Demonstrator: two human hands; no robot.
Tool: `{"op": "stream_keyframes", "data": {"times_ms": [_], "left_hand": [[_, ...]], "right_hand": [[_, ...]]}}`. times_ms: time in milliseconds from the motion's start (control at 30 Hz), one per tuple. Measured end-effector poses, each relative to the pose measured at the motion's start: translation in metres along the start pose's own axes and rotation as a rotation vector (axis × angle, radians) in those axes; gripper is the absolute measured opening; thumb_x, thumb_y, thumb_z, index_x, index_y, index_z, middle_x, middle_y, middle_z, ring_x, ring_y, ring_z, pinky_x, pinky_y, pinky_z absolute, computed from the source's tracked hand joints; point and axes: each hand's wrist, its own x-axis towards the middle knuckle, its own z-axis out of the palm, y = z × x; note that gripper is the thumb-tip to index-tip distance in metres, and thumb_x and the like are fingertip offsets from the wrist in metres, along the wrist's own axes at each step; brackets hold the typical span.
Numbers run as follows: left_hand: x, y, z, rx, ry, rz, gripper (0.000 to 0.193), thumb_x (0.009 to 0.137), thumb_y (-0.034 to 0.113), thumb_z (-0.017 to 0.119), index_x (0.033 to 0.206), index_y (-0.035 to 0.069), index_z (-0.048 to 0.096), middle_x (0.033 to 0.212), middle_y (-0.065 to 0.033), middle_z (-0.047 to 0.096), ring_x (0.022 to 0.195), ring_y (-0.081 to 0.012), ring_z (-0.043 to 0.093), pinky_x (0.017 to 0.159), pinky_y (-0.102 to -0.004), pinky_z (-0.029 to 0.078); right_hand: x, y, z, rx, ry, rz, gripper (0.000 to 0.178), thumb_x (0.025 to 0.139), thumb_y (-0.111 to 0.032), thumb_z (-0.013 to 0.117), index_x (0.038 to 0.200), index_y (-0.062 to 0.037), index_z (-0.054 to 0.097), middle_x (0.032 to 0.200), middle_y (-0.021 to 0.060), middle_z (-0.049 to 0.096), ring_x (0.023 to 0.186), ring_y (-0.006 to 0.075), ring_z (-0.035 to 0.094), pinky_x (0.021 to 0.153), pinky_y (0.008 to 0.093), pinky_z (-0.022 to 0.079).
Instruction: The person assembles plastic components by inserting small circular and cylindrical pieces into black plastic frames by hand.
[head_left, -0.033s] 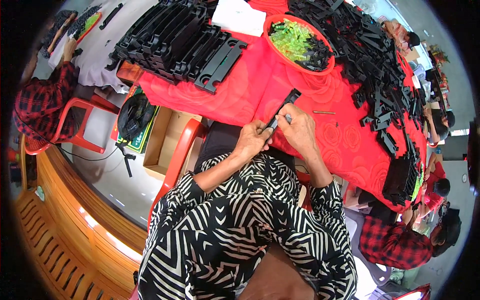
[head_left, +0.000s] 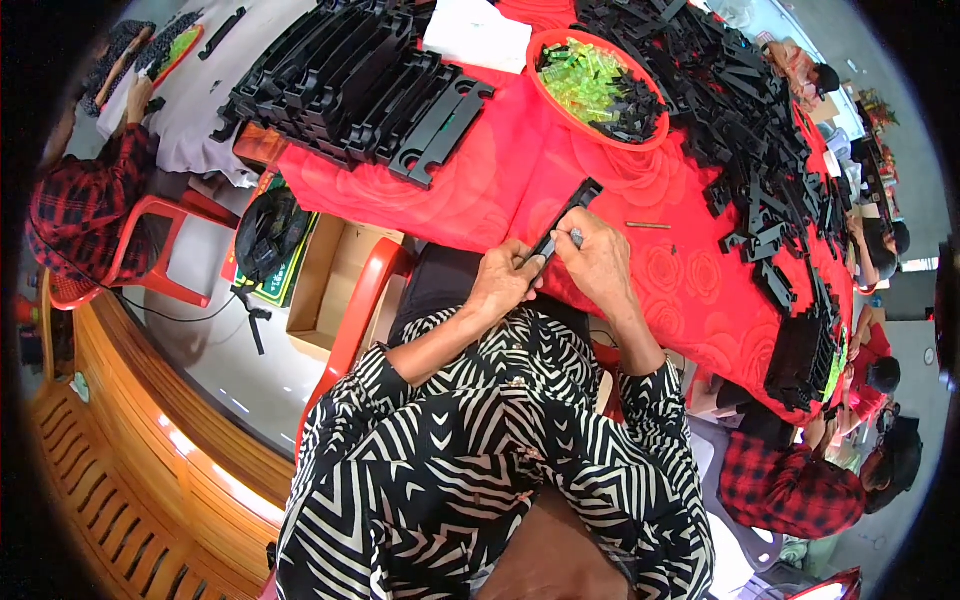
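Over the table's near edge, a long black plastic part (head_left: 587,193) slants between my two hands. My left hand (head_left: 503,280) is closed around its lower end. My right hand (head_left: 597,256) is closed on its middle, fingers curled against it. Something grey shows at the thumb tips, perhaps a wrap. The far end of the part sticks out past my right hand. My fingers hide much of the rest, and any small piece between them cannot be made out.
A red basket (head_left: 537,85) with yellow-green clear pieces and small black pieces stands on the red tablecloth (head_left: 480,205). Black parts are stacked (head_left: 345,90) at left and heaped (head_left: 740,130) at right. A thin brown stick (head_left: 648,225) lies nearby. Other people sit around.
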Motion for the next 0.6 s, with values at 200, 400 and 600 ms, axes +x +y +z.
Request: {"op": "stream_keyframes", "data": {"times_ms": [200, 400, 600], "left_hand": [[0.001, -0.004, 0.0, 0.096, 0.07, 0.058, 0.013, 0.084, 0.012, 0.055, 0.079, 0.0, 0.052, 0.059, -0.0029, 0.055, 0.046, -0.0069, 0.048, 0.042, -0.0199, 0.039], [0.004, -0.011, 0.0, 0.089, 0.128, 0.145, 0.019, 0.08, 0.014, 0.061, 0.073, -0.002, 0.052, 0.054, -0.005, 0.056, 0.042, -0.0081, 0.05, 0.039, -0.0239, 0.039], [0.01, -0.015, -0.001, 0.185, 0.113, 0.178, 0.019, 0.081, 0.016, 0.059, 0.078, -0.002, 0.052, 0.056, -0.0063, 0.056, 0.044, -0.0114, 0.052, 0.042, -0.0259, 0.04]], "right_hand": [[-0.004, -0.001, 0.002, -0.113, 0.044, -0.024, 0.014, 0.073, -0.015, 0.059, 0.072, -0.0047, 0.051, 0.065, 0.0119, 0.055, 0.06, 0.0303, 0.056, 0.053, 0.0389, 0.041], [-0.008, -0.007, 0.004, -0.21, 0.053, -0.04, 0.015, 0.074, -0.016, 0.059, 0.074, -0.0051, 0.049, 0.067, 0.0121, 0.054, 0.062, 0.0321, 0.055, 0.052, 0.0415, 0.041], [-0.009, -0.001, 0.014, -0.275, 0.081, -0.004, 0.013, 0.075, -0.015, 0.058, 0.077, -0.0058, 0.049, 0.072, 0.0118, 0.055, 0.063, 0.0328, 0.056, 0.053, 0.043, 0.042]]}}
